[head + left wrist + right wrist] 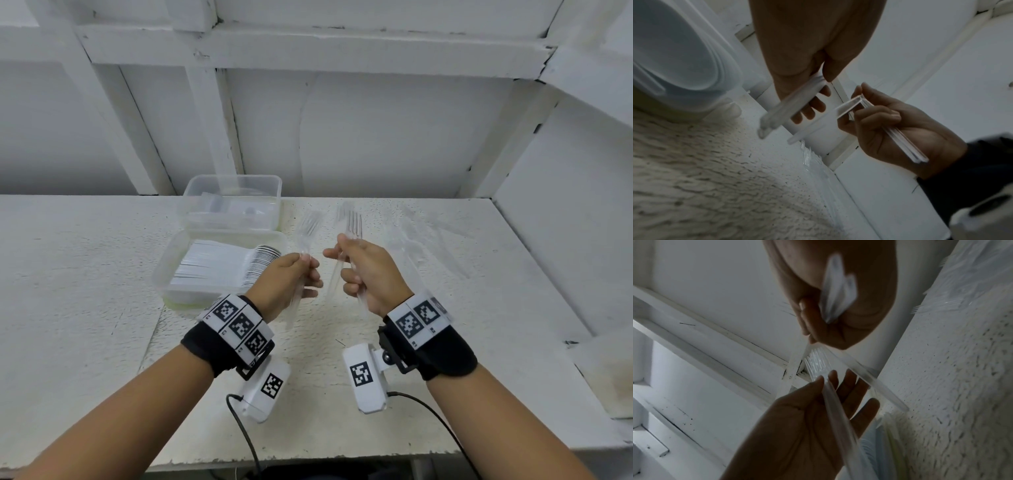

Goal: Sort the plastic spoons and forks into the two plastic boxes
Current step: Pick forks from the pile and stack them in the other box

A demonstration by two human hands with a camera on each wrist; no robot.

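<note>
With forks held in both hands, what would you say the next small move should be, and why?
Probably pass the left hand's fork into the bundle of forks gripped by the right hand. Both hold forks tines up, close together, and the near box holds stacked spoons, so the forks seem meant for the far box.

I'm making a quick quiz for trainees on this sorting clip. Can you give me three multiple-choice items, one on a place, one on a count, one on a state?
1. Where does the box packed with cutlery sit?
A. Left of the left hand
B. Right of the right hand
C. On the upper shelf

2. How many plastic boxes are on the table?
A. One
B. Two
C. Four

3. What is the left hand doing?
A. Resting flat on the table
B. Hanging empty
C. Holding clear forks

Answers:
1 A, the head view shows it left of that hand.
2 B, the far box stands behind the near one.
3 C, tines stick up above its fingers.
</note>
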